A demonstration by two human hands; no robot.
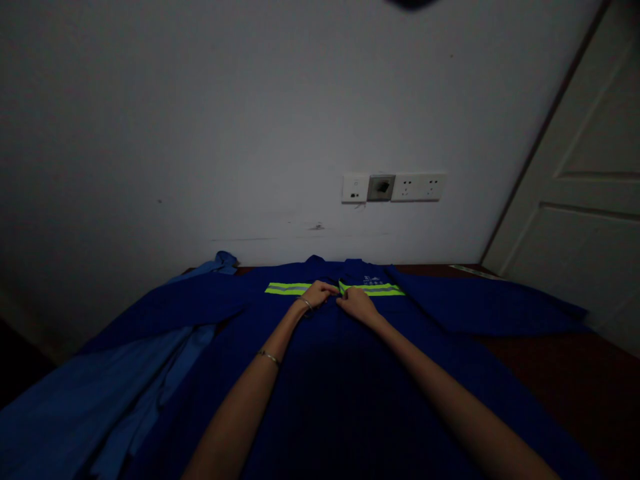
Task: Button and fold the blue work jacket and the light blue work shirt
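Note:
A dark blue work jacket (300, 373) lies spread out with its sleeves out to both sides. Across its chest runs a yellow-green reflective strip (285, 289), and white lettering (372, 280) shows above it on the right. My left hand (319, 293), with bracelets on wrist and forearm, is at the front opening, its fingers closed at the jacket's edge. Close beside it, my right hand (357, 305) pinches the other front edge, where the strip is folded up a little. The fingertips are small and dim; any button or zip between them cannot be made out.
A lighter blue garment (90, 393) lies under the jacket's left sleeve. Dark reddish-brown tabletop (560, 387) shows at the right, with a thin pale strip (475, 271) near the wall. Sockets (415, 187) sit on the wall behind, and a panelled door (585, 200) stands at the right.

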